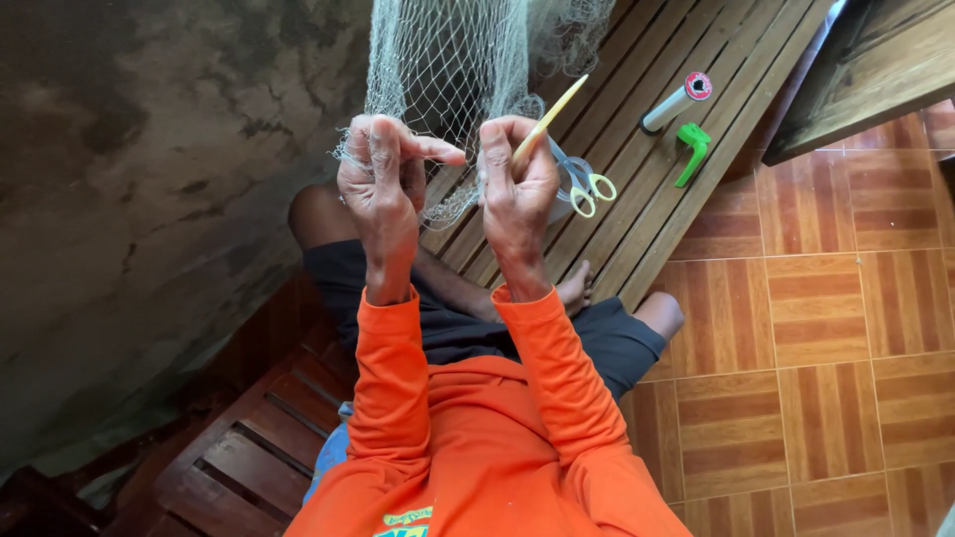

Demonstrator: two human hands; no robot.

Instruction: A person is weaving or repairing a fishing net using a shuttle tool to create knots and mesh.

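A pale fishing net (448, 60) hangs down from above to just in front of me. My left hand (383, 179) is raised and pinches the net's lower edge between thumb and fingers. My right hand (517, 184) is raised beside it and grips a thin tan netting needle (552, 111) that points up and to the right, close against the net. Both arms are in orange sleeves. I sit cross-legged on a slatted wooden bench (686, 149).
On the bench lie scissors with pale yellow handles (589, 184), a grey spool with a pink end (676, 101) and a green plastic tool (692, 151). A stained concrete wall (149, 179) is at left. Brown tiled floor (826, 348) lies to the right, a wooden cabinet (875, 60) top right.
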